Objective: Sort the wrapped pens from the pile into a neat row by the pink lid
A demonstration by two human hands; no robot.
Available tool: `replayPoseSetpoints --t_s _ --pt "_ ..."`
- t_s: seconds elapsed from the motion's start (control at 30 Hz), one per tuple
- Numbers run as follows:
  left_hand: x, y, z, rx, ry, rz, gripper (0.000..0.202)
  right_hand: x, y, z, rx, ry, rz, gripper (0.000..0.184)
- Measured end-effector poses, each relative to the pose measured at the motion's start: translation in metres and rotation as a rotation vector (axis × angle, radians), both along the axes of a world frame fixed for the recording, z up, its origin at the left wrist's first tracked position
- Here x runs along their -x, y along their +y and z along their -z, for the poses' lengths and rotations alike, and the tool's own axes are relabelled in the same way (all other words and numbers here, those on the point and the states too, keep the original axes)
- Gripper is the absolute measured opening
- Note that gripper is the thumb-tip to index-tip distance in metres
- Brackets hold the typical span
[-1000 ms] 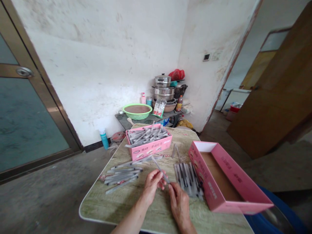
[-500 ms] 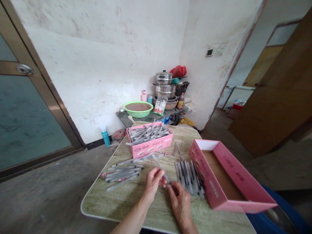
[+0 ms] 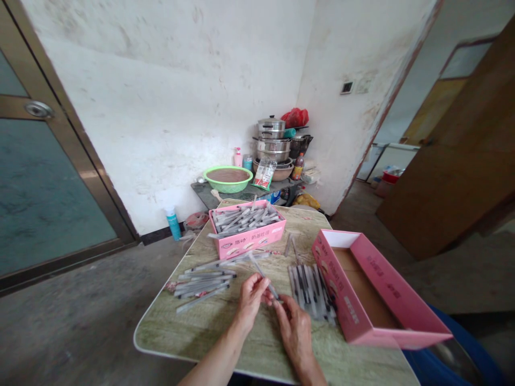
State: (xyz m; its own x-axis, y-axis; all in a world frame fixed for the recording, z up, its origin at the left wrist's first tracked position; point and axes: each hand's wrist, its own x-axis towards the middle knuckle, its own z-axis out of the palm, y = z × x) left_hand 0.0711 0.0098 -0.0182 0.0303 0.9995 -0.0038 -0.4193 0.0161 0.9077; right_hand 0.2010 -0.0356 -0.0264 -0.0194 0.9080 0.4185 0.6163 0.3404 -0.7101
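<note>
Over the table's near half, my left hand (image 3: 252, 300) pinches a slim translucent grey pen (image 3: 257, 265), which slants up and away from me. At the pen's lower, darker end, the fingers of my right hand (image 3: 295, 324) are closed round it; the very tip is hidden. Left of my hands lies a loose pile of similar pens (image 3: 203, 284). To the right, a row of pens (image 3: 311, 292), some with dark parts, lies side by side. Behind my hands stands a pink box (image 3: 251, 236) heaped with more pens.
A larger pink box (image 3: 344, 300) stands open at the right edge of the wood-patterned table (image 3: 169, 335). Beyond the table, a low stand holds a green basin (image 3: 228, 186) and stacked steel pots (image 3: 272, 147). A blue spray can (image 3: 173, 224) stands on the floor.
My right hand has shifted slightly left and up along the pen's lower end. The pen's far end has tipped slightly left. My left hand keeps its pinch.
</note>
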Motion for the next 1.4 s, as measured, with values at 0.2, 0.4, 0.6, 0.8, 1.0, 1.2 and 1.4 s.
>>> replayPoseSetpoints --t_s 0.2,0.4,0.6,0.8,1.0,1.2,1.4 --pt "-0.0003 -0.0010 -0.0022 0.000 0.005 0.008 0.036 0.0008 0.0002 -0.0024 -0.046 -0.006 0.004 0.031" --pt "-0.0003 -0.0020 -0.0067 0.014 0.014 -0.008 0.036 0.0005 -0.0013 -0.0037 -0.003 -0.019 -0.008 0.036" --pt "0.0003 -0.0006 -0.0021 -0.007 0.005 0.002 0.036 0.0001 0.0001 -0.0007 0.012 -0.001 0.043 0.031" --pt "0.0004 -0.0004 -0.0032 0.000 -0.001 -0.011 0.034 0.0009 -0.0005 -0.0036 -0.020 -0.041 -0.024 0.035" --pt "-0.0001 -0.0027 -0.0069 0.001 -0.003 -0.022 0.034 0.0010 0.0001 -0.0032 0.002 -0.017 0.030 0.034" --pt "0.0001 -0.0019 -0.0062 0.014 -0.002 -0.018 0.036 0.0008 -0.0005 -0.0049 -0.007 -0.016 -0.012 0.033" --pt "0.0000 -0.0009 -0.0031 0.013 -0.002 -0.027 0.038 0.0007 0.0006 -0.0038 0.016 -0.043 -0.020 0.034"
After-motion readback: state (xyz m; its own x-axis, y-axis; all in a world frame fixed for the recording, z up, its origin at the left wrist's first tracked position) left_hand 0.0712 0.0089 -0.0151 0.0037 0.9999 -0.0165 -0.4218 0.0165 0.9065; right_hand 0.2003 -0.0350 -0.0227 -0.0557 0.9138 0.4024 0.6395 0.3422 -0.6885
